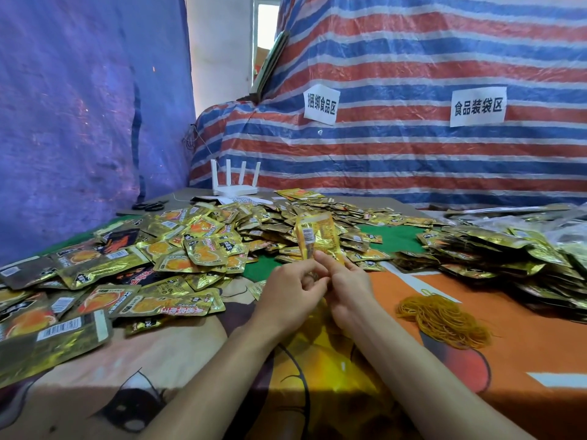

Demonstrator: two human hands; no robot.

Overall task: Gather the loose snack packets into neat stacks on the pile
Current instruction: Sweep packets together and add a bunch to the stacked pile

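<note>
Up close, both forearms reach in from the near edge of the table (pixel 524 344). The left hand (pixel 292 289) and right hand (pixel 347 281) meet over its middle. Each hand pinches the lower end of a small stack of gold snack packets (pixel 319 236), fingers curled round it. The stack stands upright above the fingertips, its barcode side facing the camera. So the stack is in the grip and off the cloth, not yet on any pile. Whether a band is round it I cannot tell.

Just right of the hands, near the table's right side, lies a tangle of yellow rubber bands (pixel 444 319), apart from the hands.

On the left half and across the middle sprawl the loose packets (pixel 178 258), overlapping at all angles. Along the right edge sits the pile (pixel 508 258), where the packets look more layered, though still untidy.

I judge the work is at an early-to-middle point: one stack is in hand, and far more packets are loose than gathered.

At the far edge stand a white router (pixel 235 185) and black scissors (pixel 149 206). Behind them hangs a striped tarp (pixel 413 58) bearing paper signs (pixel 478 107).
</note>
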